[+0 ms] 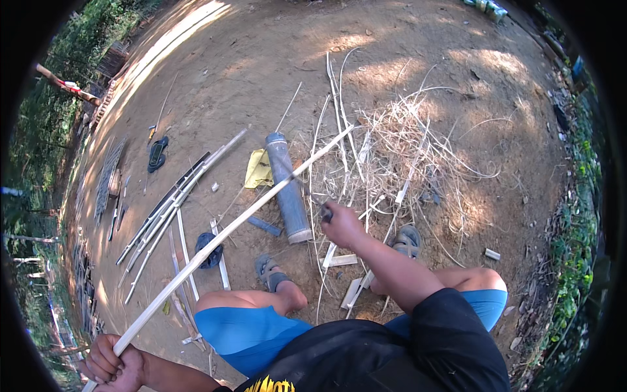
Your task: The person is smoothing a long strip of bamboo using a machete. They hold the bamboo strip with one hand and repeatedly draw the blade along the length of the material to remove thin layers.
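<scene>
My left hand [116, 364], low at the left, is closed round the near end of a long pale bamboo strip [215, 243]. The strip slants up to the right and passes over a thick grey-blue cylinder [289, 196] on the ground between my feet. My right hand [343, 226] is closed round the dark handle of a knife [326, 212], just right of the cylinder. The thin blade reaches up and left toward the strip; whether it touches cannot be made out. A yellow cloth or sheet [258, 169] lies left of the cylinder.
A tangle of thin shavings [408, 147] spreads at the right. Several long bamboo poles [175, 204] lie at the left, near a dark bundle [209, 250] and a short blue-grey tube [264, 226]. A dark sandal [157, 154] lies farther off. Green plants [578, 222] line the right edge.
</scene>
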{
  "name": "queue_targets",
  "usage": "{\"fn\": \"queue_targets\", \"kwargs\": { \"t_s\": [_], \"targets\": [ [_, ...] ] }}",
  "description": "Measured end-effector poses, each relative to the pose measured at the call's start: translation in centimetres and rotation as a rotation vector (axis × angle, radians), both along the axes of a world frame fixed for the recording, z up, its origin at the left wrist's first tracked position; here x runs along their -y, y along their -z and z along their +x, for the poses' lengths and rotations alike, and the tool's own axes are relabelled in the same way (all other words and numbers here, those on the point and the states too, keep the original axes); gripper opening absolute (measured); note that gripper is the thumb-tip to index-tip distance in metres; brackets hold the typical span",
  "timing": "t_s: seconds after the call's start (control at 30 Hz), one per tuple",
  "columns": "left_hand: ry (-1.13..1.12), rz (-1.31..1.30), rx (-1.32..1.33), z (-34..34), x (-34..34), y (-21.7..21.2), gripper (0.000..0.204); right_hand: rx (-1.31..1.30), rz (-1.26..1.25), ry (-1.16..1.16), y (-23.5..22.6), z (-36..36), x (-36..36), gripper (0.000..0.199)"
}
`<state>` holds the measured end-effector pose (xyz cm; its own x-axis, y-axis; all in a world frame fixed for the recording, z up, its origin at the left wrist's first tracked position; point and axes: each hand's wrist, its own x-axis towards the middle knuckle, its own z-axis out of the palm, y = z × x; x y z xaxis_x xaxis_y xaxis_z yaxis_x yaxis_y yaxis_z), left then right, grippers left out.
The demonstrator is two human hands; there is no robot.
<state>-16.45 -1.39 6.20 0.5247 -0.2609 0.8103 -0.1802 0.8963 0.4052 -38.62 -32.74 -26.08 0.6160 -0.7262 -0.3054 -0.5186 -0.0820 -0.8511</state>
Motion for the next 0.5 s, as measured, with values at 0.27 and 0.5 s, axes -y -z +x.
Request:
{"fn": "queue_targets", "kwargs": {
  "t_s": [0.27,0.5],
  "targets": [
    [0.016,0.05,-0.04,4.7,0.4,-1.0,0.068,-0.082,-0.032,0.02,4.8,1.3,4.5,0.024],
    [-0.002,0.018,-0.037,8.5,-0.7,-2.0,0.069,-0.014,-0.214,-0.095,3.9,2.8,3.6,0.025]
  ]
}}
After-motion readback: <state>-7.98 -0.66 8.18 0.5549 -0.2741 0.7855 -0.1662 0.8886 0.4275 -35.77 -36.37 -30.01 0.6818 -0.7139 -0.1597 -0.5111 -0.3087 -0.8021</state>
